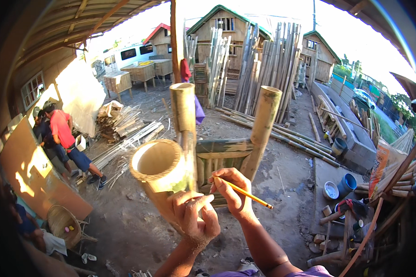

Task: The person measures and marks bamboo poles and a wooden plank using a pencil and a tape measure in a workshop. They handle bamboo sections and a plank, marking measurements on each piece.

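Note:
A yellow pencil (250, 195) is pinched in my right hand (234, 191), its free end slanting down to the right and its other end hidden by my fingers. Just to the left and lower, my left hand (195, 217) is closed, fingers curled in front of a thick bamboo tube (164, 194). Whether those fingers grip anything small I cannot make out. The tube leans with its wide hollow mouth up. Behind my hands stands a bamboo frame with a left post (184, 111), a right post (266, 111) and a crosspiece (224, 146) between them.
Long bamboo poles (282, 134) lie on the ground beyond the frame, and more lean upright (268, 69) behind. A person in a red shirt (60, 127) bends at left near split bamboo (120, 122). Buckets (346, 184) and a woven basket (64, 226) stand at the sides.

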The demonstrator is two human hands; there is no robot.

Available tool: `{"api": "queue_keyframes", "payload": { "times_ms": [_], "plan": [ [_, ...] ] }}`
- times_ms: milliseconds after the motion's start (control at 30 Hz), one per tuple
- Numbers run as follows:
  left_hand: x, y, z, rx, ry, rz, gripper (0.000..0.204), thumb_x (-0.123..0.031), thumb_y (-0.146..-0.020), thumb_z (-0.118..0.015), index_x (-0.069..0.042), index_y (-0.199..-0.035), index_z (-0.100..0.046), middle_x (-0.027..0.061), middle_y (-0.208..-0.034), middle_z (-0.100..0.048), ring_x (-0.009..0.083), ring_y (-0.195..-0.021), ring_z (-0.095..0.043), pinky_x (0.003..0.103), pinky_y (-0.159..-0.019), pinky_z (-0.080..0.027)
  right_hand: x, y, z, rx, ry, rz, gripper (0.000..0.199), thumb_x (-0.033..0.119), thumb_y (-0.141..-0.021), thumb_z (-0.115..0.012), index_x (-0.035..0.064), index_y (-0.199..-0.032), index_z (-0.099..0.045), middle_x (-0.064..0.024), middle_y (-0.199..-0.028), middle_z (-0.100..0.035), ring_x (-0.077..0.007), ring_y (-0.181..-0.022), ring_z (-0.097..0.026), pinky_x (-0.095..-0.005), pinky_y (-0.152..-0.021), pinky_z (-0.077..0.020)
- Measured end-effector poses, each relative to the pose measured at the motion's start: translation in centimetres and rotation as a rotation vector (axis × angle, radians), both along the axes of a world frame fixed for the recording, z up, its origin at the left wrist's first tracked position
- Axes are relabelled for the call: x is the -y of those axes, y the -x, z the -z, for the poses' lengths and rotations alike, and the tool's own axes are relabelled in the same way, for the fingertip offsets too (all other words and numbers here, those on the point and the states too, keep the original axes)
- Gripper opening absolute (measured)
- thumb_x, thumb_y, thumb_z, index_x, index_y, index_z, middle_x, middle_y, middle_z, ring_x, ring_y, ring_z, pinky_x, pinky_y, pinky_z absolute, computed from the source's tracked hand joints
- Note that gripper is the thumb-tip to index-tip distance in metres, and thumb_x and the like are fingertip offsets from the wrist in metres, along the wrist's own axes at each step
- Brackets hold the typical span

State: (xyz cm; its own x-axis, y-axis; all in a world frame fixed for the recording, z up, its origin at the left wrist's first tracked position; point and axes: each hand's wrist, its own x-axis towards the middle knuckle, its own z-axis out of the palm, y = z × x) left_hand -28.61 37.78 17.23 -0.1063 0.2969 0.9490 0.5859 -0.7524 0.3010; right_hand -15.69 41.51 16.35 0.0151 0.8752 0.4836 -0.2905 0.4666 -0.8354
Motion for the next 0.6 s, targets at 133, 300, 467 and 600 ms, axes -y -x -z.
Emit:
{"api": "queue_keyframes", "payload": {
  "times_ms": [133,300,467,600],
  "plan": [
    [-2.0,-8.6,2.0,0.099,0.162,0.254,0.017,-0.001,-0.084,-0.059,-0.003,-0.099,-0.066,0.0124,-0.098,-0.061,0.0281,-0.093,-0.056,0.040,-0.084,-0.044,1.4,-7.8,1.8,0.012,-0.004,0.046,0.014,0.008,-0.096,-0.061,-0.0011,-0.107,-0.062,-0.0081,-0.097,-0.069,-0.0100,-0.085,-0.063,-0.0256,-0.077,-0.0528],
    [-3.9,-22.9,4.8,0.242,0.340,0.522,0.021,-0.002,-0.085,-0.055,0.001,-0.104,-0.064,0.0133,-0.104,-0.057,0.0223,-0.093,-0.056,0.033,-0.080,-0.047,2.3,-21.8,4.0,0.102,0.016,0.197,0.013,0.009,-0.093,-0.069,0.0001,-0.101,-0.063,-0.0048,-0.093,-0.069,-0.0083,-0.086,-0.064,-0.0246,-0.077,-0.0520],
    [-5.7,-33.5,6.0,0.215,0.472,0.606,0.021,-0.007,-0.091,-0.052,0.003,-0.106,-0.062,0.0129,-0.105,-0.057,0.0217,-0.093,-0.058,0.032,-0.083,-0.047,0.7,-32.8,4.2,0.073,-0.003,0.182,0.014,0.008,-0.092,-0.068,-0.0011,-0.102,-0.064,-0.0057,-0.098,-0.069,-0.0106,-0.093,-0.065,-0.0269,-0.084,-0.0523],
    [-9.9,-38.0,5.2,0.261,0.455,0.597,0.020,-0.007,-0.091,-0.055,0.002,-0.107,-0.063,0.0122,-0.104,-0.060,0.0209,-0.091,-0.060,0.032,-0.079,-0.048,-3.6,-37.7,3.6,0.039,0.031,0.116,0.015,0.010,-0.093,-0.069,-0.0012,-0.101,-0.062,-0.0053,-0.094,-0.068,-0.0110,-0.086,-0.065,-0.0274,-0.079,-0.0533]
  ]
}}
